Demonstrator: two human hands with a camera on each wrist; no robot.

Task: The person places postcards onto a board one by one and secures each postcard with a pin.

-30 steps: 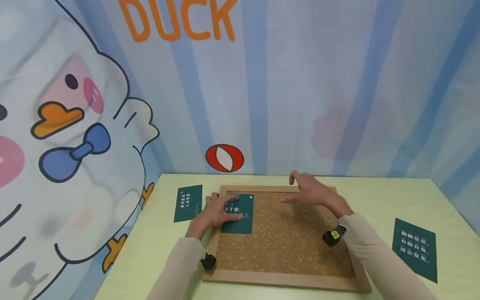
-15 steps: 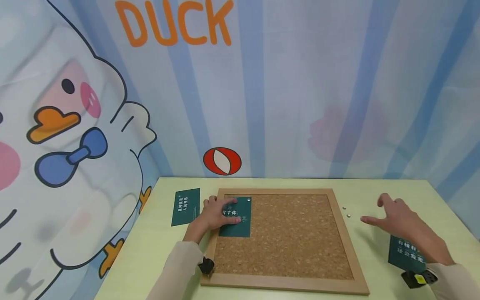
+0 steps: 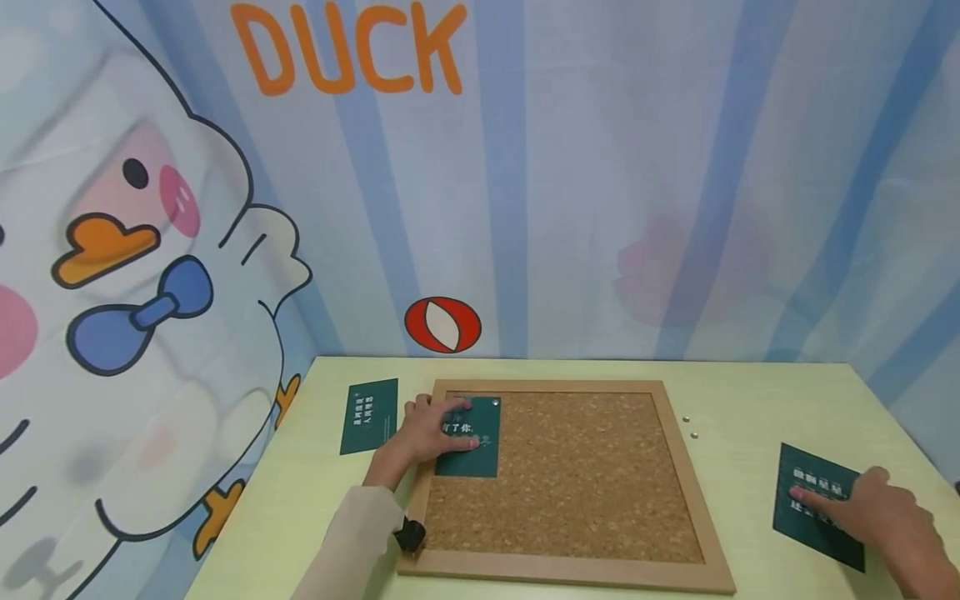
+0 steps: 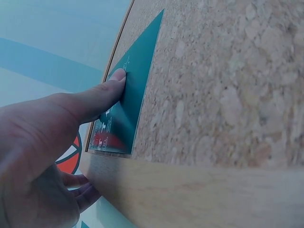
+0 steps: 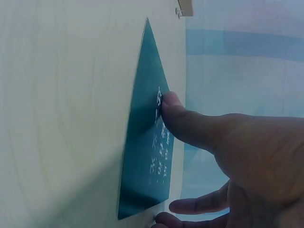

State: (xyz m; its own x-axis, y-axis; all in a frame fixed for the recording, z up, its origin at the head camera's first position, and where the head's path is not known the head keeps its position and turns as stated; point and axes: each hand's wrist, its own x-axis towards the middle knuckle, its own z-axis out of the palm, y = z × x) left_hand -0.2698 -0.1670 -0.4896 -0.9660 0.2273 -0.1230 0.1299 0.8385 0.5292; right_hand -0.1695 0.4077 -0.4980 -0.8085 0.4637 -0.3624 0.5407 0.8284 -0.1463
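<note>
A cork board (image 3: 585, 475) in a wooden frame lies on the table. At its upper left, a dark green card (image 3: 480, 462) with white writing has a small silvery pin (image 3: 496, 402) in its top right corner. My left hand (image 3: 423, 431) presses this card with thumb and index finger; its other fingers are by the frame's edge (image 4: 109, 171). To the right, another green card (image 3: 798, 517) lies on the table. My right hand (image 3: 892, 512) rests its thumb (image 5: 173, 107) on that card, with the other fingers spread near its edge (image 5: 199, 204).
A third green card (image 3: 369, 417) lies left of the board. Two small pins (image 3: 686, 419) sit on the pale table (image 3: 750, 400) just right of the frame. Behind stands a printed cloth backdrop (image 3: 570, 167) with a duck.
My right hand has gone from above the cork board, across the pins, to the card on the right, where its thumb now touches. The left hand stays on its card. The view shifted slightly.
</note>
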